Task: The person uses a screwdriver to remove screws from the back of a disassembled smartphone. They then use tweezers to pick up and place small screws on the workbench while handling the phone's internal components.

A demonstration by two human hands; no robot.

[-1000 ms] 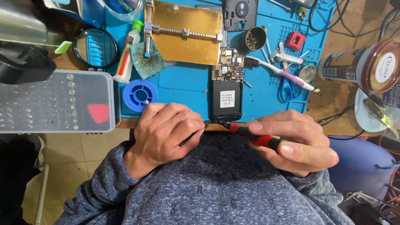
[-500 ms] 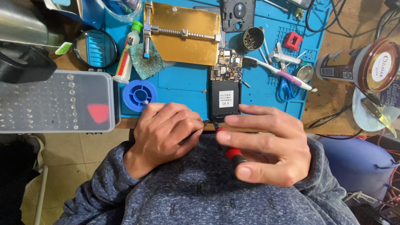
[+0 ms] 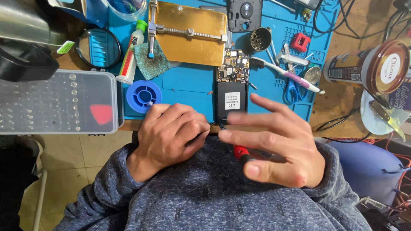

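My left hand [image 3: 169, 134] rests curled at the near edge of the blue work mat [image 3: 188, 83], its fingertips pinching something small that I cannot make out. My right hand [image 3: 274, 143] hovers beside it with fingers spread and blurred, and a red-handled screwdriver [image 3: 242, 152] lies under it between thumb and palm. Just beyond both hands lies an opened phone [image 3: 231, 87], its circuit board bare at the far end and its black battery nearest me.
A clear plastic parts box [image 3: 55, 102] sits left. On the mat are a blue reel [image 3: 143, 96], a gold clamp plate [image 3: 192, 34], a glue bottle [image 3: 130, 53], a toothbrush [image 3: 287, 75], scissors [image 3: 293, 90] and a small metal cup [image 3: 259, 40]. A jar [image 3: 368, 68] stands right.
My right hand has turned: the screwdriver pointed left toward the left hand, and now its fingers are spread open over it. The left hand has stayed put.
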